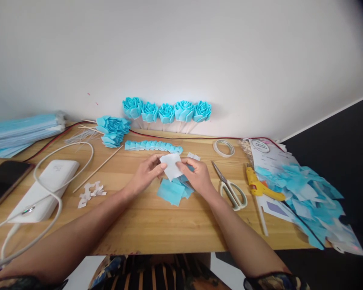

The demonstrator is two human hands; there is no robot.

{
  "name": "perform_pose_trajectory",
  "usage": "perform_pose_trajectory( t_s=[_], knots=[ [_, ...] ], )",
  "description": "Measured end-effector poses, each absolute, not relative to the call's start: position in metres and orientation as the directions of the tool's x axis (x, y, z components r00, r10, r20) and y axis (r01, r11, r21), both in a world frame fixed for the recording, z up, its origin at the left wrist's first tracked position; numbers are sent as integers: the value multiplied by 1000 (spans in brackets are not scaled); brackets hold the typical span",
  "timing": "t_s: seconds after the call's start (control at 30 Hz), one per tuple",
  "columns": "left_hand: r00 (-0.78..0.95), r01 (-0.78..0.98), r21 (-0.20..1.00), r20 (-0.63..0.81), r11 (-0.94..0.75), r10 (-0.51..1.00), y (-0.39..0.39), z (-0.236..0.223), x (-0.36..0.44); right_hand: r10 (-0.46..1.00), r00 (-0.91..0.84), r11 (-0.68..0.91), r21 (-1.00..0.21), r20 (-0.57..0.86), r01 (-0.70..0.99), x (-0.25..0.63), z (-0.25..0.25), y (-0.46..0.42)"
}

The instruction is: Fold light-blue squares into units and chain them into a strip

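From my place far away, I look down on the two bare hands above the wooden table (139, 227). The left hand (149, 171) has its thumb and fingers closed in a pinch on the left edge of a pale square piece (172, 166), and the right hand (196, 175) pinches the same piece at its right edge, so it is spread between the two. I cannot tell how firmly each grip presses. This pale piece is near the middle of the table, over several blue squares (171, 192), which lie overlapping and are partly hidden by it and by the right hand. Just behind the hands I see a row of folded blue pieces (153, 146), overlapping one another, and farther back five blue flowers (166, 113) on sticks lean at the wall. More blue flowers (113, 128) lie to the left, near a thin stick (98, 168) and some white scraps (91, 192). On the right side are the scissors (228, 186), with a roll of tape (215, 148) behind them, then a yellow glue gun (261, 187) beside a loose heap of blue pieces (311, 197).
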State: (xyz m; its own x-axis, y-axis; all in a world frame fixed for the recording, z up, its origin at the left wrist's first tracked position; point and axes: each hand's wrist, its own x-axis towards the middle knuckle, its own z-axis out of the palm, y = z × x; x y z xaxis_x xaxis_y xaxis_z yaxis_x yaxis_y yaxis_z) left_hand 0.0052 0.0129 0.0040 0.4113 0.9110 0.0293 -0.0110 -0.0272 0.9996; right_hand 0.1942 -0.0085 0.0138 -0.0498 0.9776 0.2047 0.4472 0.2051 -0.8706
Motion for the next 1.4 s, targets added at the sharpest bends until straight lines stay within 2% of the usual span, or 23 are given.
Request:
perform_pose_trajectory(
  t_s=[0.27, 0.6, 0.97, 1.4],
  knots=[
    [296, 9, 1000, -29, 28, 955, 17, -2, 8, 966, -96, 254, -804, 240, 537, 193, 6, -8],
    [413, 22, 999, -36, 30, 910, 12, 3, 8, 967, -116, 254, -856, 226, 450, 193, 12, -11],
    [441, 108, 994, -49, 1, 896, 12, 7, 7, 967, -25, 234, -848, 253, 475, 193, 10, -11],
    [479, 115, 993, -29, -30, 877, 10, 3, 9, 961, -63, 260, -813, 268, 520, 192, 11, -11]
  ],
)
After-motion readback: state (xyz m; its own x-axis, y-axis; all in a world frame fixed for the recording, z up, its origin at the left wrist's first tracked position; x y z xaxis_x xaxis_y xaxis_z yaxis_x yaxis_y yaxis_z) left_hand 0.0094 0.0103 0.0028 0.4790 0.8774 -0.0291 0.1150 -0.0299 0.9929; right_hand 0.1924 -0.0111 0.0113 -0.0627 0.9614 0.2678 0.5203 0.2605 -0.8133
